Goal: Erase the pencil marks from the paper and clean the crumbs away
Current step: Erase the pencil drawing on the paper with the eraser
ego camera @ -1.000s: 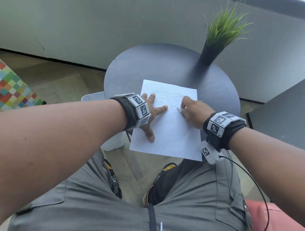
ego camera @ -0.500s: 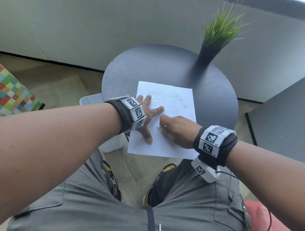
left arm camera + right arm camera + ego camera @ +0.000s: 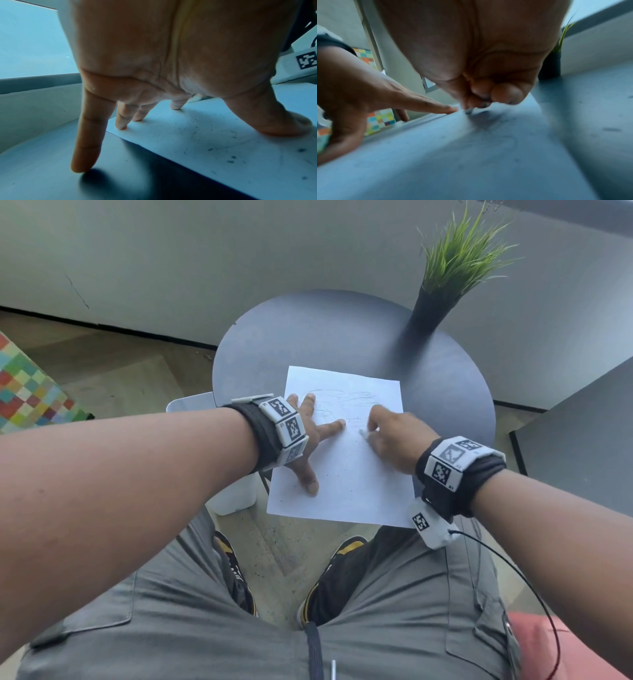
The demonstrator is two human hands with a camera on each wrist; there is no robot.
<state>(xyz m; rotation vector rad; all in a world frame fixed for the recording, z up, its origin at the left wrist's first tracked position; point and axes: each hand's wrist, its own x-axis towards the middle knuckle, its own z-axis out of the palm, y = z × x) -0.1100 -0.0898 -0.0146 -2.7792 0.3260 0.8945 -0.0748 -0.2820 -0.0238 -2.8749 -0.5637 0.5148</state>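
A white sheet of paper (image 3: 346, 474) lies on the round dark table (image 3: 308, 337), its near edge hanging past the rim. Faint pencil scribbles (image 3: 346, 400) cross its upper part, and dark eraser crumbs (image 3: 229, 161) speckle it. My left hand (image 3: 310, 436) presses flat on the sheet's left side with fingers spread; the little finger (image 3: 85, 142) touches the table beside the paper (image 3: 214, 142). My right hand (image 3: 387, 436) pinches a small white eraser (image 3: 363, 434) in curled fingers and holds it against the sheet just right of the left forefinger. The eraser tip (image 3: 468, 111) shows blurred in the right wrist view.
A tall black vase with green grass (image 3: 445, 272) stands at the table's back right. A white bin (image 3: 233, 494) sits on the floor under the table's left edge. A dark cabinet (image 3: 582, 422) is to the right, a colourful checked cushion (image 3: 27, 392) far left.
My right hand with the eraser slid down and left across the sheet, then back up toward the scribbles. My left hand has stayed pressed on the paper.
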